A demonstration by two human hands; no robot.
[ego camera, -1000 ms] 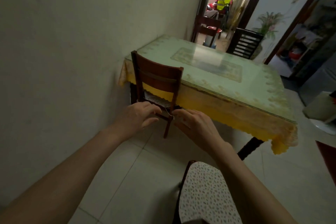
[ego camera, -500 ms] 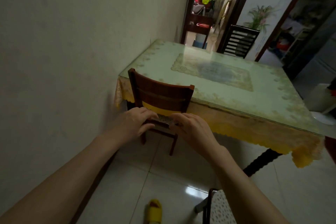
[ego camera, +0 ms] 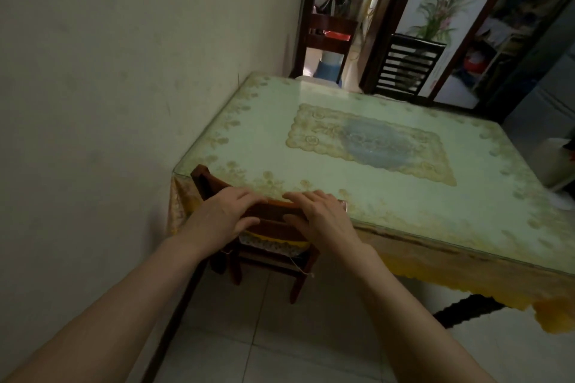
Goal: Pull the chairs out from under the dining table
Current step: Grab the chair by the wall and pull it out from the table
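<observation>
Glass-topped dining table (ego camera: 389, 196) beside wall; both hands, left (ego camera: 221, 218) and right (ego camera: 320, 218), curled over chair (ego camera: 267, 224) backrest.

Location: home dining area. Evidence: glass-topped surface (ego camera: 389, 196) with yellow tablecloth (ego camera: 451, 270), wooden chair (ego camera: 267, 227), tiled floor (ego camera: 249, 336), flower wall picture (ego camera: 435, 15).

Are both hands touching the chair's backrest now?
Touching. The head view shows the left hand and right hand laid over the top rail of the chair, fingers curled over it.
</observation>
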